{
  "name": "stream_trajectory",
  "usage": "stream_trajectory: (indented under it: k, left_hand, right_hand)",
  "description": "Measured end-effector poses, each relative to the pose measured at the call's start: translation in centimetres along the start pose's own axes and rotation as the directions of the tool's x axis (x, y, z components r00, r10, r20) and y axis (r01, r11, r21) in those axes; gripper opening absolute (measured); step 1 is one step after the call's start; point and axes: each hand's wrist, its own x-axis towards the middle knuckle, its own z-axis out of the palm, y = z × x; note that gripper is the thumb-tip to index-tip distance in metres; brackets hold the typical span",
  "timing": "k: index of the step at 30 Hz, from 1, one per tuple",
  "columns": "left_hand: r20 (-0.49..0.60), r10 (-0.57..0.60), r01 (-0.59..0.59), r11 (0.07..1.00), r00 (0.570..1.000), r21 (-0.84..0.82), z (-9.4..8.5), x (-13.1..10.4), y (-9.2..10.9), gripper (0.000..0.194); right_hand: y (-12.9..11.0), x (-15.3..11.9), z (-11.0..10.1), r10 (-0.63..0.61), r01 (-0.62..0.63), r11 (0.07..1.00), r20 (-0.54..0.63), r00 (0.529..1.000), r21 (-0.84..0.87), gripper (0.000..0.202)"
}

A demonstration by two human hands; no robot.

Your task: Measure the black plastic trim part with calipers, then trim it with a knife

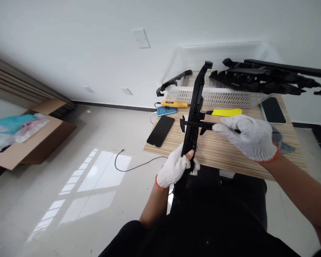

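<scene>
My left hand (175,167), in a white knit glove with a bare thumb tip, is closed around the lower part of a long black plastic part (196,96). The part stands slanted, its hooked end pointing away from me. My right hand (248,137), gloved too, grips a black caliper (206,125) by its beam. The caliper lies across the plastic part, with its jaws on either side of it. Just beyond the caliper, a yellow-handled utility knife (227,112) rests on the striped wooden table (214,151).
A white plastic basket (224,97) at the table's back holds several black plastic parts (256,78). A yellow tool (173,104), a blue device (167,111), a black phone (161,131) and another phone (273,110) lie around. An open cardboard box (34,134) stands on the floor, left.
</scene>
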Motion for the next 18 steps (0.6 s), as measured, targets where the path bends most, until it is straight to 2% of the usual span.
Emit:
stream_trajectory:
  k: [6,14,18]
  left_hand:
    - [0.02,0.013,-0.013,1.0,1.0,-0.01,-0.12,0.08,-0.22,0.037]
    - [-0.013,0.015,-0.015,1.0,1.0,0.0,-0.51,-0.01,-0.34,0.037]
    - [-0.008,0.01,-0.01,1.0,1.0,0.009,-0.66,-0.02,-0.41,0.036]
  right_hand:
    - [-0.39,-0.22,0.0,-0.065,0.065,0.996,0.0,0.998,0.064,0.03]
    - [0.09,-0.41,-0.26,-0.184,0.186,0.982,0.057,0.981,-0.027,0.023]
    - [0.32,-0.79,-0.24,-0.212,0.216,0.975,0.075,0.974,-0.044,0.025]
